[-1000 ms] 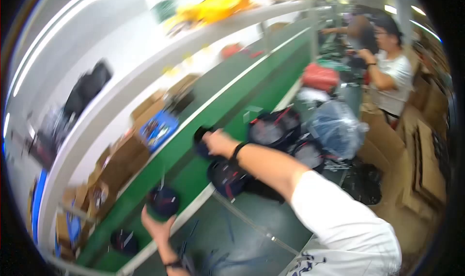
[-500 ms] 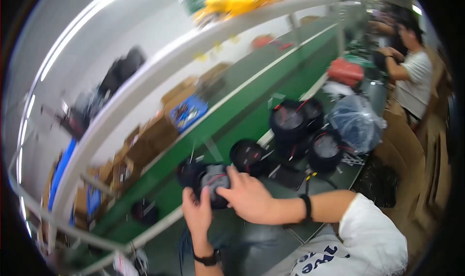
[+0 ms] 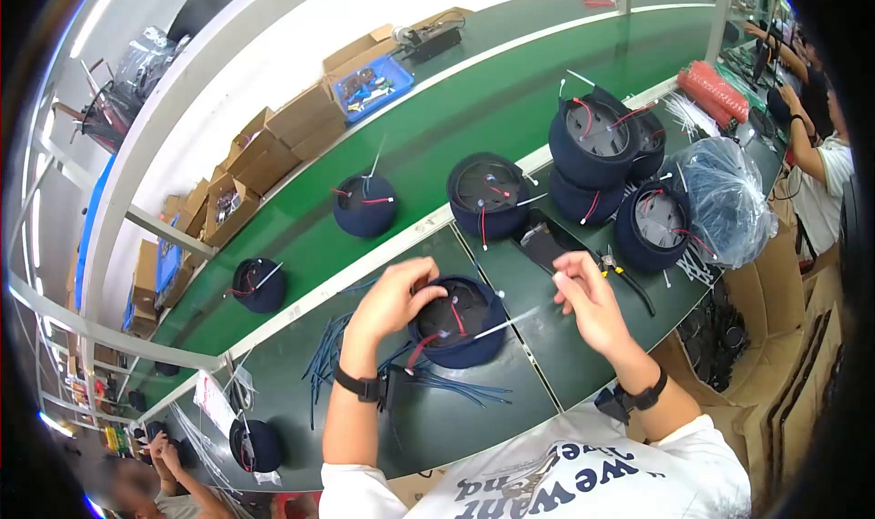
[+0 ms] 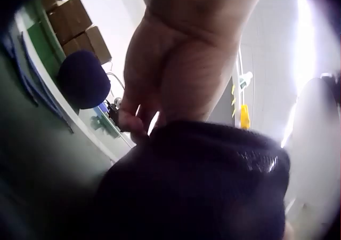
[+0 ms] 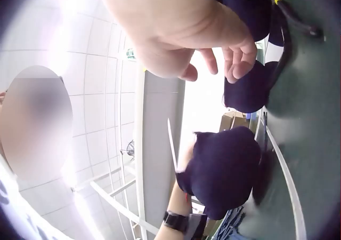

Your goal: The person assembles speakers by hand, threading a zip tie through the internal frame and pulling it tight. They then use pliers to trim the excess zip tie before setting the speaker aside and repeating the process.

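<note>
With the dome between the worktop's near and far edges, your left hand gripping it and your right hand loosely curved and empty, best pinch the tie clear of the red wires.

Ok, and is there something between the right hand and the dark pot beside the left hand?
Only a thin white strip: it sticks out from the dark pot toward the right hand and ends short of it. I see nothing else standing in that gap; the green table lies below.
</note>
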`<action>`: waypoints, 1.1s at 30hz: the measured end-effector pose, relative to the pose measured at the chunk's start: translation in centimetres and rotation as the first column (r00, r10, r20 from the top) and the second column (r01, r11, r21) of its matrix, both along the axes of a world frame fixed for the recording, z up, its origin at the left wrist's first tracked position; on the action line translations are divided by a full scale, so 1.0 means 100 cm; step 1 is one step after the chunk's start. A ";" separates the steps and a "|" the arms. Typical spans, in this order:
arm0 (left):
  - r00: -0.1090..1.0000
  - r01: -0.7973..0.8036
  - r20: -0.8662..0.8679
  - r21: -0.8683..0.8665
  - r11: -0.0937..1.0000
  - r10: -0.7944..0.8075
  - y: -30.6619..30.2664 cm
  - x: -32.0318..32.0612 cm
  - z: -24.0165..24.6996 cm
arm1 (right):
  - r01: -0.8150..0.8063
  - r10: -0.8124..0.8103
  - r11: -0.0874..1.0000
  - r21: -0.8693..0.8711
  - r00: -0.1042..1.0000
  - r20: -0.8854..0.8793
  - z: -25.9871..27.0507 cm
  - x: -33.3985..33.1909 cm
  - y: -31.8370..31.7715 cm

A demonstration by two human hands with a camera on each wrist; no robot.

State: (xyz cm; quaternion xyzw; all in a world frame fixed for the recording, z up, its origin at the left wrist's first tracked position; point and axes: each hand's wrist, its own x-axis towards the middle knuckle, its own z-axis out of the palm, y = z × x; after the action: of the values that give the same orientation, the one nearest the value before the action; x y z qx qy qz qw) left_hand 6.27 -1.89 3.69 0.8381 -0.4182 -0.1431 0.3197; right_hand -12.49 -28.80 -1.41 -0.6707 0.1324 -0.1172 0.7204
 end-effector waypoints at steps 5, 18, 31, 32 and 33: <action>0.971 0.022 0.237 -0.230 0.973 0.034 -0.009 -0.019 0.017 | -0.400 0.417 0.896 -0.193 0.907 0.056 0.017 0.022 0.007; 0.936 0.003 0.331 -0.342 0.940 0.117 -0.006 -0.122 -0.025 | -0.435 0.431 0.900 0.000 0.891 0.140 -0.005 0.013 0.032; 0.911 -0.075 0.348 -0.392 0.917 0.223 -0.003 -0.122 -0.031 | -0.383 0.387 0.760 0.525 0.916 0.108 -0.028 0.004 0.047; 0.911 -0.080 0.346 -0.384 0.920 0.224 -0.003 -0.122 -0.031 | -0.385 0.393 0.759 0.525 0.914 0.103 -0.029 0.004 0.047; 0.911 -0.085 0.346 -0.377 0.923 0.225 -0.004 -0.122 -0.030 | -0.390 0.395 0.760 0.520 0.913 0.108 -0.028 0.004 0.048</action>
State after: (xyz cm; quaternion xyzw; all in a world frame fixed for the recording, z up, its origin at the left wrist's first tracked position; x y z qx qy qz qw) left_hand -5.97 -2.26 0.72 0.8095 -0.4224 0.1268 0.3876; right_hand -12.14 -24.01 -4.22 -0.4582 0.0194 0.0801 0.8850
